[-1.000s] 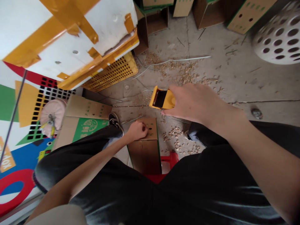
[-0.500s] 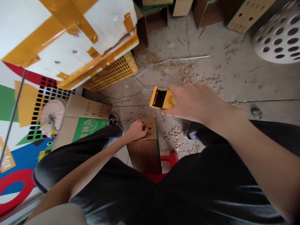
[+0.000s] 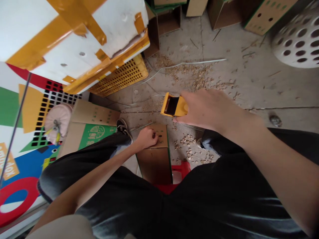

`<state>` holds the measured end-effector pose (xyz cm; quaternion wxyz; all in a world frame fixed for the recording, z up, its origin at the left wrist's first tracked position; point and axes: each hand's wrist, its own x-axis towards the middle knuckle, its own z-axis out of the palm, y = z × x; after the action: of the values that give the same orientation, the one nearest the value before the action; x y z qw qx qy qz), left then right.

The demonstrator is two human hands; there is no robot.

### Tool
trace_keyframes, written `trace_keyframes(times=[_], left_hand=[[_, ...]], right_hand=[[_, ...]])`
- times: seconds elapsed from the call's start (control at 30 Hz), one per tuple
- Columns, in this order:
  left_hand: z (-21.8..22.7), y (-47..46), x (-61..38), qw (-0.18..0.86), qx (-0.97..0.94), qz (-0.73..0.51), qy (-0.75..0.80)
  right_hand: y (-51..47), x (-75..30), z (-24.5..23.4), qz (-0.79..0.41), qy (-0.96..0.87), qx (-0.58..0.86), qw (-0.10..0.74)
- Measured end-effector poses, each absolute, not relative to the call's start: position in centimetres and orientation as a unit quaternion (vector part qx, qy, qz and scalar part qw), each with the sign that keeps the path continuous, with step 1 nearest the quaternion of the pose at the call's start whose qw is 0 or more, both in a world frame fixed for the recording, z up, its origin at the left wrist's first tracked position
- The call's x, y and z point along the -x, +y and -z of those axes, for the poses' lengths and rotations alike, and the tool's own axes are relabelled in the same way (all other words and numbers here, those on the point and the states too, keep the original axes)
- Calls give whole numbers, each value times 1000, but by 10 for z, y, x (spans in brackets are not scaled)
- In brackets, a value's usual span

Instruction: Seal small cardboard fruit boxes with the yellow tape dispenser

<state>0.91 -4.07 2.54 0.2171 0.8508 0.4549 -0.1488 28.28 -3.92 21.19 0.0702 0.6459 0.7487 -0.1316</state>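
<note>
My right hand [image 3: 209,109] is closed round a yellow plastic hand tool [image 3: 181,108] with a dark rectangular opening and a raised lip at its far end. It is held above the floor, past the far end of a cardboard box [image 3: 156,162]. The box stands between my legs, brown with green edges and small holes in its upper panel. On that panel, beside a hole, lies my left hand [image 3: 147,137] with its fingers curled in; the fingertips are partly hidden.
Small round cardboard discs [image 3: 188,141] and other scraps litter the floor. A taped white foam box [image 3: 82,39] sits on a yellow crate [image 3: 122,76] at upper left. Another carton [image 3: 93,114] lies by my left shoe. A white perforated basket [image 3: 296,43] stands far right.
The whole view has shifted slightly to the right. Both hands, the yellow tool and the box keep nearly the same places relative to each other.
</note>
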Motion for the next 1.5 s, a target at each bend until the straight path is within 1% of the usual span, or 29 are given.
trace_keyframes(times=[0.63,0.77,0.93,1.13,1.27,1.5], left_hand=[[-22,-40,-6,228,-835,181,467],[-23,-40,-7,224,-834,189,466],[-24,-41,-9,218,-845,182,453],[-23,-41,-10,213,-849,162,455],[-24,-40,-10,213,-847,158,461],[-27,-41,-11,197,-842,180,469]], right_hand=[[-36,-281,-210,132,749,-643,83],[-37,-282,-208,128,750,-645,71],[-39,-285,-208,121,754,-642,62],[-38,-284,-213,130,747,-647,80],[-39,-284,-211,129,751,-643,77],[-39,-282,-211,134,761,-630,83]])
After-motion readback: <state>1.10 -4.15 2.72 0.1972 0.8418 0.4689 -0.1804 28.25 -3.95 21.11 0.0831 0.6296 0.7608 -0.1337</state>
